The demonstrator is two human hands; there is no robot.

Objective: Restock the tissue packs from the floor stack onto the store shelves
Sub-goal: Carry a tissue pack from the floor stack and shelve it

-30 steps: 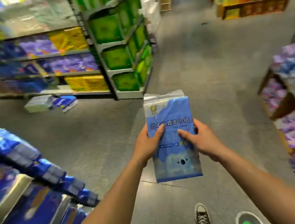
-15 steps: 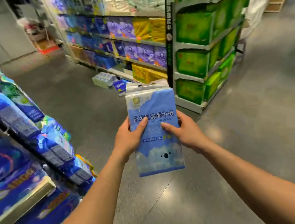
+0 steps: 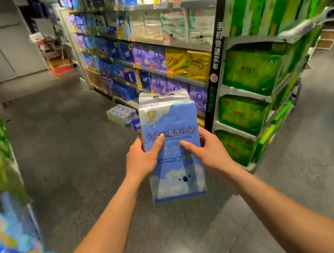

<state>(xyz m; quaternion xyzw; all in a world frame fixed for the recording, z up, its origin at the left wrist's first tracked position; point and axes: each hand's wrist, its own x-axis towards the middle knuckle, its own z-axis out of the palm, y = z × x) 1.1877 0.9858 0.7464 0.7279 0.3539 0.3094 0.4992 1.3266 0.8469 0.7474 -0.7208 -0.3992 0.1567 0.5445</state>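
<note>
I hold one blue-and-white tissue pack upright in front of me, printed with clouds and Chinese lettering. My left hand grips its left edge with the thumb across the front. On the pack's right edge is my right hand, thumb also on the front. Beyond the pack, a few tissue packs lie on the floor at the foot of the long store shelves, which are filled with blue, purple and yellow packs.
A shelf end stacked with green packs stands to the right. A blurred rack of blue and green packs lines the left edge. Grey floor runs between them toward a grey wall at the back left.
My view has swung left and moved closer to the long shelves, which now appear larger and nearer. The pack stays upright in both hands, held the same way.
</note>
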